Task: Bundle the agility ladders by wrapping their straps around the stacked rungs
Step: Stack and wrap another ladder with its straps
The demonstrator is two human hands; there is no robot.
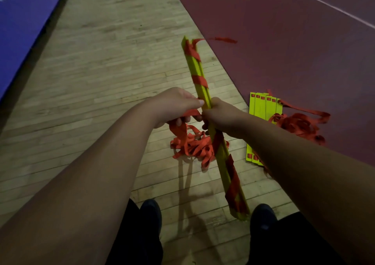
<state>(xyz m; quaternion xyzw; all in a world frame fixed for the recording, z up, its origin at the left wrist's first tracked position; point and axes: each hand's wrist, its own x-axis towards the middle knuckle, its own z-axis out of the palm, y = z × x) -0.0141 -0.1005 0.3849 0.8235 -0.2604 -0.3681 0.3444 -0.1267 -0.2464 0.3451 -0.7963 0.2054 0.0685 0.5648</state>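
Note:
A long stack of yellow rungs (199, 74) is held up in front of me, tilted, with a red strap wound round it in several turns near both ends. My right hand (220, 113) grips the stack at its middle. My left hand (174, 105) pinches the loose red strap (180, 132) beside the stack, its thumb touching the rungs. A tangle of red strap (192, 147) hangs below my hands. A second ladder (263, 107), yellow rungs fanned flat with its own red strap pile (298, 123), lies on the floor to the right.
The wooden floor (105, 66) stretches ahead and left. A dark red court area (284, 41) with a white line covers the right. A blue mat (22, 21) lies at the far left. My two dark shoes (151, 214) stand at the bottom.

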